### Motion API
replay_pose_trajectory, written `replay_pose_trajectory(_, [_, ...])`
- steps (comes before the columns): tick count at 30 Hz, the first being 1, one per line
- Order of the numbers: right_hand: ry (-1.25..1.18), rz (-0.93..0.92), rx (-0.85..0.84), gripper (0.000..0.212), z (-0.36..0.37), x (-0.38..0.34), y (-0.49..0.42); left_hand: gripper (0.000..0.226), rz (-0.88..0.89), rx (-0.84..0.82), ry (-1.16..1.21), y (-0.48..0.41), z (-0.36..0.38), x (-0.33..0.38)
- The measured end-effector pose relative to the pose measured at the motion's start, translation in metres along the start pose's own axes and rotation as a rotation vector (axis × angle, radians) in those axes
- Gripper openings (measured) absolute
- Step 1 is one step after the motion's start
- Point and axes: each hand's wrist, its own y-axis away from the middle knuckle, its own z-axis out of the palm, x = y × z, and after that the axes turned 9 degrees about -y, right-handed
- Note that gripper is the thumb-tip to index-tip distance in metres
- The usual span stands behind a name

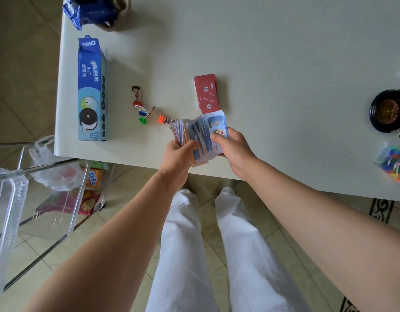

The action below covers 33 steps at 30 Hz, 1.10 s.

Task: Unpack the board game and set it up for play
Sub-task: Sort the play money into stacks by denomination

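Reading as a home, dining-area type. White table (284, 52) is sitting on beige floor tiles (21, 75). Oreo box (91, 86) is lying along its left edge, blue snack wrapper (88, 10) at the far-left corner. Clear plastic cart (5, 210) is standing off the near-left corner, holding snack packs (94, 177) and a plastic bag (52, 167). Patterned rug (382, 209) is showing below the near edge. Game pawns (136, 95) and red card stack (209, 93) are lying out mid-table.

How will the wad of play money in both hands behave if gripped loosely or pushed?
The play money looks thin and floppy: notes fan apart between the left hand and right hand. They likely slip over each other, so a loose grip could spill them. Pushed on the table, the wad would probably scatter rather than slide whole.
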Motion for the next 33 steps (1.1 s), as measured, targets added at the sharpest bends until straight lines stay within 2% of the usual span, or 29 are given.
replay_pose_trajectory(3, [0.021,0.027,-0.036,0.016,-0.001,0.002,0.0,0.024,-0.006,0.03,0.006,-0.001,-0.001,-0.001])
replay_pose_trajectory(6, [0.022,0.011,-0.028,0.012,-0.002,0.001,0.0,0.023,0.004,-0.016,0.015,0.001,-0.001,0.001])
replay_pose_trajectory(10, [0.022,0.032,-0.057,0.015,-0.003,0.003,0.0,0.024,-0.028,0.07,-0.01,-0.001,-0.002,-0.001])
replay_pose_trajectory(15, [0.022,0.023,-0.035,0.019,-0.004,0.005,-0.002,0.021,0.001,-0.007,0.013,0.002,-0.003,0.001])
replay_pose_trajectory(19, [-0.007,0.066,-0.075,0.018,-0.004,0.006,-0.002,0.022,-0.025,0.066,-0.002,-0.001,-0.004,0.001])
replay_pose_trajectory(23, [0.003,0.04,-0.069,0.013,-0.004,0.005,-0.001,0.02,0.0,-0.011,0.035,0.001,-0.006,0.001])
replay_pose_trajectory(29, [-0.038,0.091,-0.086,0.017,-0.006,0.009,-0.001,0.021,-0.064,0.1,0.014,-0.001,-0.006,-0.003])
replay_pose_trajectory(31, [-0.025,0.087,-0.113,0.016,-0.004,0.011,0.0,0.018,-0.037,0.079,0.031,0.0,-0.006,-0.002])
replay_pose_trajectory(33, [-0.019,0.067,-0.071,0.015,-0.003,0.012,0.0,0.016,-0.001,0.048,0.052,0.001,-0.006,-0.002])
